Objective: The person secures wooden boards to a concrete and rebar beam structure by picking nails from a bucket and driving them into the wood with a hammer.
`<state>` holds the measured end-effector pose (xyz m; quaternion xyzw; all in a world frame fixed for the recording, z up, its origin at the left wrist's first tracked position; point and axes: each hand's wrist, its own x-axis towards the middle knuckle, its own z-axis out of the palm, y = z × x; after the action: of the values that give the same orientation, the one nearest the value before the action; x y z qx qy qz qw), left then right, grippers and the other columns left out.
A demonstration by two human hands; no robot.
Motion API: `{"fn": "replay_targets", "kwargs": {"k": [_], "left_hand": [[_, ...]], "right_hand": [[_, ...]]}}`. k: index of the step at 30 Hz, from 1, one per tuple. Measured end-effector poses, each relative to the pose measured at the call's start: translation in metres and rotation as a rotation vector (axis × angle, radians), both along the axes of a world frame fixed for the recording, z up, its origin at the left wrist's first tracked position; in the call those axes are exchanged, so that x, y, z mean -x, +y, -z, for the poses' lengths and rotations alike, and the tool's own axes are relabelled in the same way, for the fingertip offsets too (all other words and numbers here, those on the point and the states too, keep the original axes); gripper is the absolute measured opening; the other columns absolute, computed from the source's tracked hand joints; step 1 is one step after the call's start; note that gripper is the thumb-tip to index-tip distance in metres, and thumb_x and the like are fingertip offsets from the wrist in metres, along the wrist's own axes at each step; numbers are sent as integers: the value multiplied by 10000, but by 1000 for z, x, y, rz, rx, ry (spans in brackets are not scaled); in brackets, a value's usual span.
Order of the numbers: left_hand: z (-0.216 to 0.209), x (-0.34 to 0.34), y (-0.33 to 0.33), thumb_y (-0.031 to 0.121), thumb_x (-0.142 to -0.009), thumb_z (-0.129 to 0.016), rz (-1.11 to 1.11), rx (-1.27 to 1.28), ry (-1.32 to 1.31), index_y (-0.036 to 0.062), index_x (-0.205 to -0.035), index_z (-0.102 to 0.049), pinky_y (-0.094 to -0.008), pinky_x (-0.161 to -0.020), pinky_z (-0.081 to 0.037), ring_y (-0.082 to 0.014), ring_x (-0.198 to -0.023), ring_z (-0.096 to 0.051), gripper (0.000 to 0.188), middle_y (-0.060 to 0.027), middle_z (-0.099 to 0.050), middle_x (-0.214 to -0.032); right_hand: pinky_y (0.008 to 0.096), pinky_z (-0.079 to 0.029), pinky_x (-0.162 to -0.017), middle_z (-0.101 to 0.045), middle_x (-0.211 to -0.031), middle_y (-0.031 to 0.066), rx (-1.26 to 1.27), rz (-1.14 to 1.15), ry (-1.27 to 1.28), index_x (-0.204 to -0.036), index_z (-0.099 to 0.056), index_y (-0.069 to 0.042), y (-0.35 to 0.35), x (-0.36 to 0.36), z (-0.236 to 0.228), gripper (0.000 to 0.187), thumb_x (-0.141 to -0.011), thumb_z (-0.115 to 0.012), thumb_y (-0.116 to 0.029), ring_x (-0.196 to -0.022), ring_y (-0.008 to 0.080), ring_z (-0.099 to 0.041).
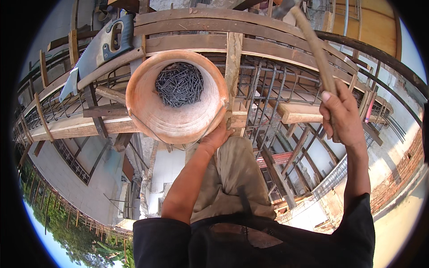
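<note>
The bucket (183,127) partly hides the left hand (216,135).

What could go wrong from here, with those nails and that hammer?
The bucket of nails sits close above the left hand, with open gaps around; a knock might tip it and spill nails down. The hammer in the right hand could perhaps hit the left hand, partly hidden by the bucket, if a blow strayed. The saw has its blade uncovered, so reaching that way might cause a cut.
</note>
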<state>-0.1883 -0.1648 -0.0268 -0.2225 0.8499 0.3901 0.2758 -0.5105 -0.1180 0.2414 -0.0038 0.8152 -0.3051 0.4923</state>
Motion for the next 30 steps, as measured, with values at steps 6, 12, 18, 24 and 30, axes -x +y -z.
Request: {"fn": "replay_targets", "kwargs": {"k": [6,12,18,24,30], "left_hand": [[-6,3,1,488,-792,-791,0,-18,9,-110,-1534,-141,-528,-1235,-169,-479,-1485,-201,1153,-348,-206,-1582],[-19,5,-2,475,-791,-795,30,-23,-45,-119,-1530,-123,-537,-1235,-153,-474,-1496,-172,1162,-350,-177,-1590],[-4,-2,0,479,-777,-805,-17,-58,-36,-119,-1515,-168,-519,-1220,-213,-473,-1467,-245,1144,-353,-241,-1562],[-6,16,-4,498,-798,-782,56,38,43,-124,-1518,-166,-537,-1227,-177,-479,-1482,-205,1133,-359,-212,-1571],[-4,-2,3,505,-806,-772,13,-13,-11,-127,-1534,-93,-542,-1238,-132,-478,-1504,-141,1180,-365,-156,-1589]], "right_hand": [[264,-420,-420,-490,-664,24,102,119,212,-1110,-493,-21,20,-56,34,254,-1052,-482,-268,-460,122,-513],[275,-376,-396,-495,-677,14,-244,-176,-317,-1141,-489,-26,17,-21,13,289,-1016,-562,-276,-428,111,-473],[243,-418,-413,-479,-656,26,451,292,528,-1134,-504,-8,-19,4,-4,261,-1061,-477,-257,-452,106,-492],[315,-410,-427,-526,-692,50,-389,-258,-445,-1147,-490,-4,64,-37,59,298,-1002,-560,-255,-452,128,-517],[239,-381,-372,-474,-659,14,319,217,368,-1173,-513,-34,4,15,-11,294,-1038,-538,-294,-414,91,-439]]}}
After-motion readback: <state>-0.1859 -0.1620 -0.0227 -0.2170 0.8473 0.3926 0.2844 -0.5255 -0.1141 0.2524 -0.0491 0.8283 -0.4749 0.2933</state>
